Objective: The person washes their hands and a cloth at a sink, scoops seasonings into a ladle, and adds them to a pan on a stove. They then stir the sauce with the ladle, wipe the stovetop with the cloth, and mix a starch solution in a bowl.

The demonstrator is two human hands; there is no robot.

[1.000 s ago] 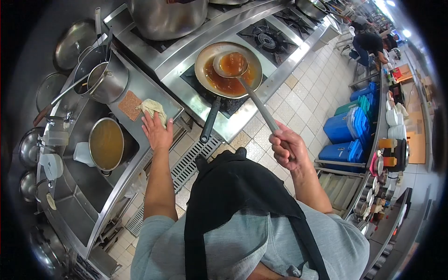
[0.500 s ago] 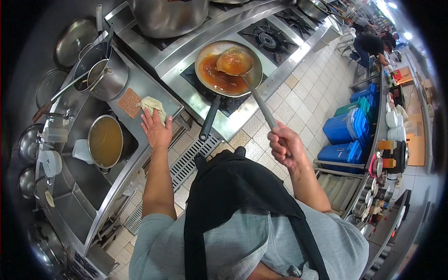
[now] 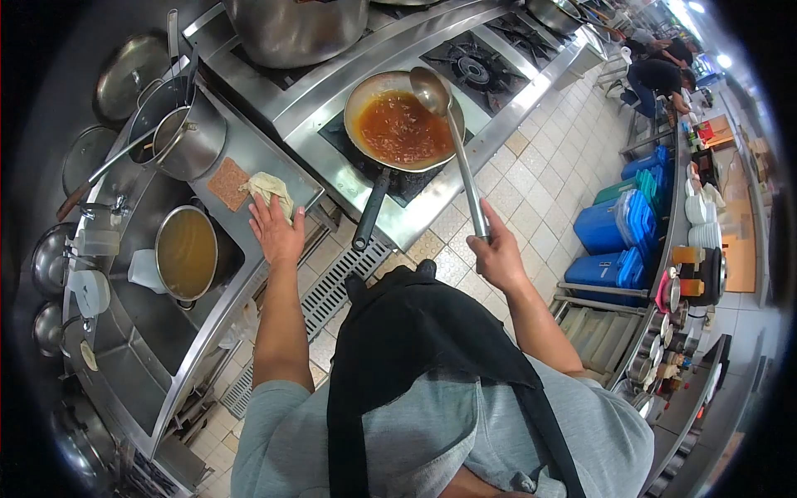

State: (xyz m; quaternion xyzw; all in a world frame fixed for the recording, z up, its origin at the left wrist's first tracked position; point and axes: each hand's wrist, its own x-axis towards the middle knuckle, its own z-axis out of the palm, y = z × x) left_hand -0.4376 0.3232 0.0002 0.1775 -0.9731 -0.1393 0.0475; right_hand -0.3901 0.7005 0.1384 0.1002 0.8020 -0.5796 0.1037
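My right hand (image 3: 499, 251) is closed around the end of a long-handled metal ladle (image 3: 461, 162). The ladle's bowl is at the upper right rim of a frying pan (image 3: 374, 85), its rounded underside facing up. Reddish-brown sauce (image 3: 398, 126) covers much of the pan's bottom. The pan sits on a burner, its black handle pointing toward me with no hand on it. My left hand (image 3: 279, 232) lies flat on the steel counter with fingers spread, their tips touching a crumpled pale yellow cloth (image 3: 270, 192).
A brown scouring pad (image 3: 227, 183) lies beside the cloth. Left of it, a pot of yellowish liquid (image 3: 188, 253) stands at the sink, with a steel pot (image 3: 193, 137) behind. A large stockpot (image 3: 296, 31) is at the back. Blue bins (image 3: 610, 224) and a co-worker (image 3: 657, 81) are at right.
The ladle has turned over, from holding sauce above the pan to bowl-down at the rim. Its sauce is now in the pan. My right hand has changed its hold; my left stays put.
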